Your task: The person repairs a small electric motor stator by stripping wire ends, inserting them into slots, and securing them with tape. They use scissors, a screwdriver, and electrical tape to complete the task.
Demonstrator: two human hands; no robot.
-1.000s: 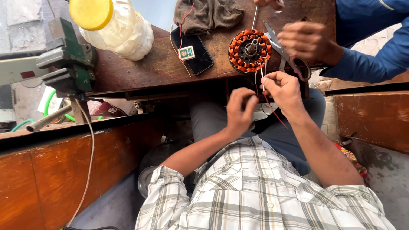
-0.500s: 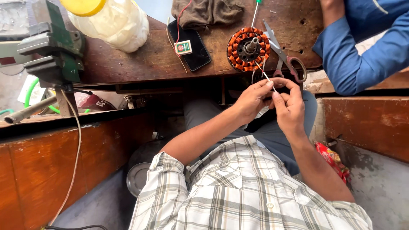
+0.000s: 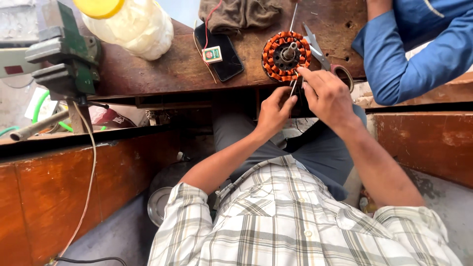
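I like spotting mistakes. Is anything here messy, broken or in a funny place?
A little. The phone lies slanted with a small green box on its screen. The scissors poke out from under the copper-wound motor part, right at the bench edge. Both hands pinch thin wires. Nothing looks spilled or broken.

The surface [image 3: 162, 74] has bare wood in the middle of the frame's upper part, between the plastic jug [image 3: 133, 24] at the upper left and the phone [image 3: 219, 51] beside it. To the right the room tightens: the motor winding [image 3: 286, 55] sits at the near edge, scissors [image 3: 320, 51] lie just beside it, and a blue sleeve [image 3: 409, 54] crosses the upper right corner. A cloth [image 3: 239, 14] blocks the top centre. The green vise [image 3: 66, 54] closes off the left end.
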